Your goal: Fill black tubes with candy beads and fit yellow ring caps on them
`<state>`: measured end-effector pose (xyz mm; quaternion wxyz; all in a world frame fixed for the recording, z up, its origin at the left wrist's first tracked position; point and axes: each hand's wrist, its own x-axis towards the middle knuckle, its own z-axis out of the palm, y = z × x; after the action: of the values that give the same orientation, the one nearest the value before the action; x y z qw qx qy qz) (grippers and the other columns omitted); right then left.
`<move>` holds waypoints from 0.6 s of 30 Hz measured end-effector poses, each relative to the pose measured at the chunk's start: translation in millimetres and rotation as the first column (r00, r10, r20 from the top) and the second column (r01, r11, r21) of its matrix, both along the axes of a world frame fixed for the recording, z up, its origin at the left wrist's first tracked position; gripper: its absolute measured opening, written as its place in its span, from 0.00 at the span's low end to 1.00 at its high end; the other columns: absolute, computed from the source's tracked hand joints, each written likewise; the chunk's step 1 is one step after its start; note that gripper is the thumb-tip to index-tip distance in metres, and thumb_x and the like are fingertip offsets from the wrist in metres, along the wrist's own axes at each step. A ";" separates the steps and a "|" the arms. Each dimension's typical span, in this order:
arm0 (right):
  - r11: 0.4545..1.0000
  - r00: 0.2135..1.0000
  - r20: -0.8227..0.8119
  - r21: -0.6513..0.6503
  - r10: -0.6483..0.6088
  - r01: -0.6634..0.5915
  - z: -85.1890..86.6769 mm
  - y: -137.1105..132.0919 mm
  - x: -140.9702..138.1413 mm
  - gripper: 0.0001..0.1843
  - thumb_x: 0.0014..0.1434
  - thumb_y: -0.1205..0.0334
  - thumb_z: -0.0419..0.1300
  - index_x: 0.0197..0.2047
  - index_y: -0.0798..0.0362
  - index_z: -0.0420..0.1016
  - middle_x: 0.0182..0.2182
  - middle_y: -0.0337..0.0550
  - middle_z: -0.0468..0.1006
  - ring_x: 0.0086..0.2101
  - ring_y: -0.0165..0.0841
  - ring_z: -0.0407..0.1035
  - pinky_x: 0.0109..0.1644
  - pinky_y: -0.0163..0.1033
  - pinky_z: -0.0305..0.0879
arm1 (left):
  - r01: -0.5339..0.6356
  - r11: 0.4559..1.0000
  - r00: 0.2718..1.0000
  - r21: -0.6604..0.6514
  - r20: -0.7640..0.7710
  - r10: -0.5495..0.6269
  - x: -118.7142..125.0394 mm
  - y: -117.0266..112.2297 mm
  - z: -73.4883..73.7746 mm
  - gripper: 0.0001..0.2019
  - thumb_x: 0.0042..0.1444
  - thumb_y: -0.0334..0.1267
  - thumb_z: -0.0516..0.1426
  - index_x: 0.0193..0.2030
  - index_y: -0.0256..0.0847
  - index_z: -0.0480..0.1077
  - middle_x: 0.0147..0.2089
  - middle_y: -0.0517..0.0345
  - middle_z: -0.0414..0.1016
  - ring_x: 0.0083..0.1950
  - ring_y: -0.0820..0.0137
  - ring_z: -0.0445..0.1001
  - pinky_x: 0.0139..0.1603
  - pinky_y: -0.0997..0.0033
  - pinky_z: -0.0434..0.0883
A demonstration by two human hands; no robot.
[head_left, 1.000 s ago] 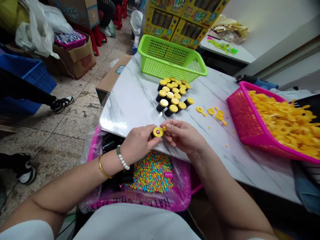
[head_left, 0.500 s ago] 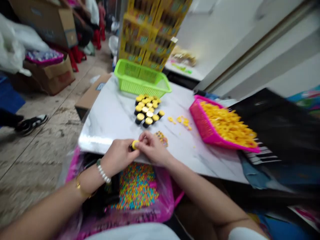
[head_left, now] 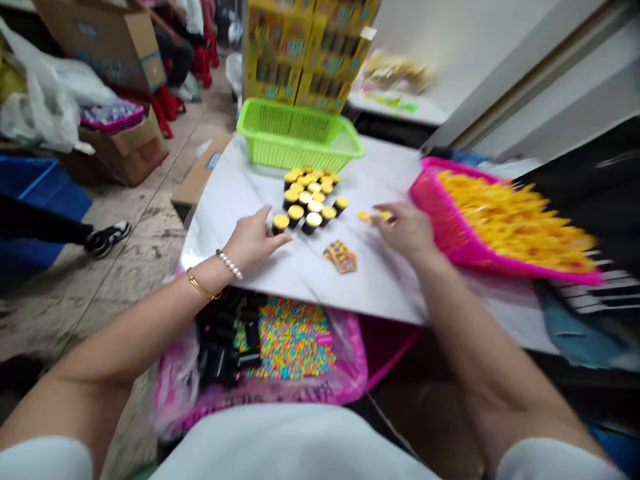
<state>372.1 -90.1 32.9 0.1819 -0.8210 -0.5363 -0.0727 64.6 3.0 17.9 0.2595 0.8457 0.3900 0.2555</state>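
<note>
My left hand [head_left: 255, 240] is at the near left of a cluster of small black bottles with yellow caps [head_left: 314, 205]. Its thumb and forefinger are spread on either side of one yellow-capped bottle [head_left: 281, 224] standing on the table. My right hand [head_left: 407, 232] is at the right, over a few loose yellow plastic pieces [head_left: 364, 215]. Between its thumb and forefinger shows a small yellow plastic piece [head_left: 385, 215]; the other fingers are curled and partly hidden. Between the hands lies a small stack of printed stickers or cards [head_left: 341, 257].
A green basket [head_left: 305, 159] stands behind the bottles, before stacked yellow boxes [head_left: 280, 53]. A pink basket [head_left: 450, 243] heaped with yellow pieces is at right. Below the table edge, a pink tub [head_left: 357, 353] holds colourful pellets and black bottles. Other people are at left.
My hands were together holding a yellow-capped bottle near the table's front edge. Now they are apart: the left has moved forward to the bottle cluster, the right to the loose yellow pieces.
</note>
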 end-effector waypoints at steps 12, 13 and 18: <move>0.999 0.953 0.301 -0.043 0.039 -0.027 -33.9 -64.7 6.3 0.13 0.57 0.63 0.65 0.44 0.57 0.83 0.41 0.55 0.83 0.46 0.45 0.77 0.54 0.49 0.67 | 0.361 0.924 0.629 -0.130 -0.697 -0.344 -95.2 -109.2 -37.8 0.17 0.64 0.48 0.57 0.44 0.33 0.75 0.33 0.46 0.78 0.36 0.57 0.79 0.37 0.62 0.74; 0.997 0.948 0.315 0.040 0.047 -0.062 -30.2 -75.8 -6.6 0.13 0.56 0.62 0.64 0.44 0.57 0.83 0.40 0.54 0.84 0.43 0.45 0.78 0.52 0.49 0.69 | 0.299 0.940 0.611 -0.164 -0.724 -0.321 -91.7 -108.9 -41.2 0.22 0.63 0.53 0.57 0.44 0.32 0.75 0.32 0.44 0.78 0.36 0.55 0.79 0.35 0.61 0.74; 0.901 0.932 0.249 0.280 0.265 -0.331 -12.7 -112.8 -76.6 0.09 0.61 0.58 0.61 0.39 0.51 0.82 0.34 0.47 0.84 0.35 0.42 0.80 0.42 0.45 0.74 | 0.419 0.886 0.664 -0.198 -0.598 -0.448 -71.7 -112.1 -50.5 0.11 0.60 0.38 0.61 0.47 0.35 0.75 0.43 0.45 0.79 0.46 0.57 0.79 0.46 0.61 0.74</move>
<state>295.6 -202.9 20.3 0.2643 -0.6769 -0.6530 -0.2133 -7.1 -109.0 -32.6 0.1855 0.9436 0.2468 -0.1194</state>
